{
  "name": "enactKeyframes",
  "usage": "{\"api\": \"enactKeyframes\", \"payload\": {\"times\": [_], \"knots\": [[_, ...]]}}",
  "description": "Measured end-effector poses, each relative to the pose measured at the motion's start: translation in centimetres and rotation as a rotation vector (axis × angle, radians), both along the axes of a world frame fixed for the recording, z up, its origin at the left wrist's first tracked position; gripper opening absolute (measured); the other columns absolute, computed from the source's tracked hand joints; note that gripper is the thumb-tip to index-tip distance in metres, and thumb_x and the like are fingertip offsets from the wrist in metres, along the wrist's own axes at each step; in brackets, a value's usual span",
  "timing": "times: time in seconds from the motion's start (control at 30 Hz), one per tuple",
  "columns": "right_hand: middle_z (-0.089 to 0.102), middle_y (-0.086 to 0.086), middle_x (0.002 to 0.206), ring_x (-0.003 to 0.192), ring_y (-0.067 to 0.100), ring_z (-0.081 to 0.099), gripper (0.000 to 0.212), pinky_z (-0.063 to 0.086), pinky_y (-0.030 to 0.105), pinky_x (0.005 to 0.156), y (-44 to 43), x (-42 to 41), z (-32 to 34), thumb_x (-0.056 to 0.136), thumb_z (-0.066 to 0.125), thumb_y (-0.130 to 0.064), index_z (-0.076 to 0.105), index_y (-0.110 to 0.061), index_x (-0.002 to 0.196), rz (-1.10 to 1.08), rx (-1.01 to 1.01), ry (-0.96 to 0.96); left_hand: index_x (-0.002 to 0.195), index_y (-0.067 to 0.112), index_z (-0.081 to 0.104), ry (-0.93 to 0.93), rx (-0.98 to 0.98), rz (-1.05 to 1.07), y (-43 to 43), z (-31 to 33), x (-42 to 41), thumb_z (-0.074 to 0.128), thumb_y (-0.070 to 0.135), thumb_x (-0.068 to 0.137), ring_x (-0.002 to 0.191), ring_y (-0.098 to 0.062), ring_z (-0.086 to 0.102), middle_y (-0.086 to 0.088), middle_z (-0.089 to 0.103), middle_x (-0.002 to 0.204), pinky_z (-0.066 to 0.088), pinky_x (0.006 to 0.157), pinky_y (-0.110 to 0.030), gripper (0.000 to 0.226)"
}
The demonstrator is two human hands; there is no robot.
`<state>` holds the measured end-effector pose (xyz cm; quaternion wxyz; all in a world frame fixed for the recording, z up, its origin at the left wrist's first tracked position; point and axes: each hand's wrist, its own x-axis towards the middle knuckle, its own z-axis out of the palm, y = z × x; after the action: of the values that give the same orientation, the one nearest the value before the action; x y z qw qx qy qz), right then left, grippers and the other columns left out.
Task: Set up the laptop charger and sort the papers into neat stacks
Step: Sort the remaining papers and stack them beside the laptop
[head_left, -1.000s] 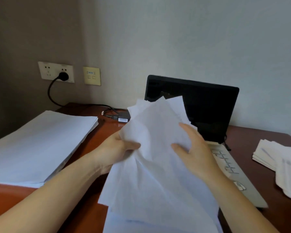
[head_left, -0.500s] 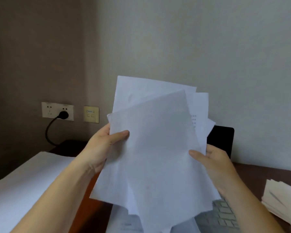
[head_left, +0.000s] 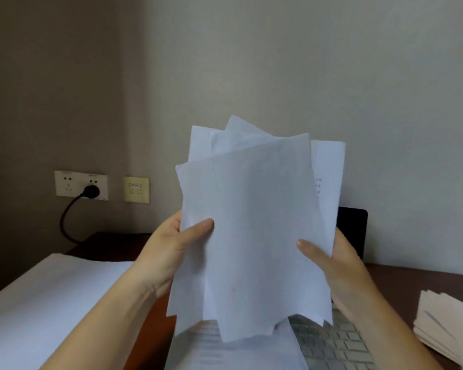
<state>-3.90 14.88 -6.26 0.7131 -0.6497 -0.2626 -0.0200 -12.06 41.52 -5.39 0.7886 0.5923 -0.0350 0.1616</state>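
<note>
I hold a loose, uneven bundle of white sheets (head_left: 254,222) upright in front of me. My left hand (head_left: 171,249) grips its left edge, thumb on the front. My right hand (head_left: 334,260) grips the right edge the same way. Behind and below the bundle is the laptop, with its dark screen (head_left: 352,231) mostly hidden and its keyboard (head_left: 334,343) partly covered by another sheet (head_left: 238,353). The charger's black plug (head_left: 91,192) sits in the wall socket, its cable (head_left: 64,222) dropping behind the desk.
A large white paper stack (head_left: 51,303) lies on the brown desk (head_left: 412,281) at the left. A smaller pile of papers (head_left: 449,327) sits at the right edge. A yellow wall plate (head_left: 136,190) is beside the socket.
Both hands have lifted the bundle from the laptop keyboard to an upright position before the wall. The sheets have spread more at the top, and my view has tilted upward.
</note>
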Motion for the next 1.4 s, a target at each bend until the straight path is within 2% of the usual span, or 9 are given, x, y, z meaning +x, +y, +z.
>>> {"api": "enactKeyframes", "payload": {"times": [0.17, 0.3, 0.53, 0.67, 0.8, 0.9, 1.13, 1.3, 1.4], "knots": [[0.073, 0.008, 0.116, 0.107, 0.028, 0.070, 0.040, 0.053, 0.049, 0.095, -0.1, 0.1, -0.7, 0.085, 0.071, -0.013, 0.065, -0.015, 0.124, 0.025, 0.009, 0.107, 0.121, 0.009, 0.070, 0.132, 0.218, -0.055, 0.2, -1.2, 0.0, 0.068, 0.009, 0.092, 0.104, -0.033, 0.074, -0.013, 0.076, 0.115, 0.055, 0.097, -0.046, 0.029], [0.076, 0.007, 0.106, 0.097, 0.028, 0.073, 0.023, 0.056, 0.045, 0.084, 0.8, 0.0, -0.6, 0.087, 0.071, -0.011, 0.072, -0.015, 0.110, -0.137, 0.097, 0.080, 0.115, 0.019, 0.075, 0.095, 0.284, 0.096, 0.3, -1.0, 0.3, 0.074, 0.021, 0.090, 0.099, -0.025, 0.076, -0.004, 0.078, 0.110, 0.056, 0.096, -0.045, 0.025], [0.074, -0.001, 0.115, 0.107, 0.020, 0.070, 0.049, 0.054, 0.044, 0.091, 0.3, -0.3, 0.1, 0.077, 0.077, -0.020, 0.064, -0.021, 0.124, -0.049, 0.036, 0.034, 0.120, 0.020, 0.072, 0.066, 0.284, 0.049, 0.6, -0.9, -0.2, 0.078, 0.025, 0.083, 0.100, -0.022, 0.076, 0.000, 0.078, 0.111, 0.056, 0.095, -0.043, 0.038], [0.075, -0.001, 0.111, 0.104, 0.020, 0.071, 0.031, 0.054, 0.047, 0.094, 0.8, -0.3, -0.5, 0.086, 0.072, -0.016, 0.069, -0.021, 0.116, -0.079, -0.023, 0.048, 0.118, 0.024, 0.075, 0.112, 0.363, 0.062, 0.6, -1.4, 0.0, 0.079, 0.041, 0.082, 0.103, -0.020, 0.075, 0.004, 0.078, 0.111, 0.053, 0.102, -0.046, 0.040], [0.074, 0.002, 0.115, 0.106, 0.023, 0.070, 0.038, 0.055, 0.045, 0.090, 0.9, -0.5, 0.1, 0.085, 0.072, -0.017, 0.065, -0.017, 0.123, -0.035, 0.052, 0.039, 0.114, 0.010, 0.075, 0.064, 0.152, 0.012, 0.3, -0.9, 0.4, 0.076, 0.029, 0.083, 0.102, -0.029, 0.075, -0.010, 0.077, 0.112, 0.055, 0.096, -0.043, 0.037], [0.072, 0.003, 0.119, 0.108, 0.022, 0.070, 0.057, 0.055, 0.044, 0.091, 0.9, -0.3, -0.9, 0.075, 0.078, -0.020, 0.061, -0.017, 0.129, -0.018, 0.047, 0.095, 0.117, 0.013, 0.075, 0.119, 0.273, 0.008, 0.1, -2.2, 0.8, 0.081, 0.023, 0.082, 0.103, -0.026, 0.075, -0.005, 0.078, 0.112, 0.055, 0.099, -0.044, 0.037], [0.075, 0.000, 0.112, 0.105, 0.021, 0.071, 0.035, 0.056, 0.040, 0.087, 1.2, -0.6, -1.0, 0.082, 0.072, -0.016, 0.068, -0.020, 0.117, -0.081, 0.132, 0.069, 0.108, 0.014, 0.077, 0.028, 0.237, 0.105, -1.3, -1.9, 0.8, 0.076, 0.016, 0.089, 0.091, -0.018, 0.077, 0.001, 0.080, 0.102, 0.063, 0.079, -0.029, 0.019], [0.075, -0.005, 0.111, 0.105, 0.015, 0.070, 0.031, 0.052, 0.042, 0.095, 2.1, -1.2, -2.5, 0.083, 0.073, -0.011, 0.070, -0.028, 0.110, -0.014, -0.027, 0.116, 0.118, 0.009, 0.075, 0.167, 0.303, -0.047, -1.2, -4.4, 1.4, 0.078, 0.013, 0.088, 0.105, -0.027, 0.074, -0.006, 0.077, 0.114, 0.056, 0.098, -0.043, 0.031], [0.076, -0.007, 0.108, 0.102, 0.013, 0.071, 0.028, 0.053, 0.037, 0.090, 2.5, -1.4, -2.5, 0.087, 0.071, -0.007, 0.072, -0.030, 0.102, -0.025, -0.044, 0.115, 0.117, 0.010, 0.075, 0.169, 0.267, -0.012, -1.1, -4.9, 1.8, 0.076, 0.013, 0.088, 0.107, -0.026, 0.074, -0.005, 0.077, 0.114, 0.057, 0.096, -0.039, 0.029]]}}
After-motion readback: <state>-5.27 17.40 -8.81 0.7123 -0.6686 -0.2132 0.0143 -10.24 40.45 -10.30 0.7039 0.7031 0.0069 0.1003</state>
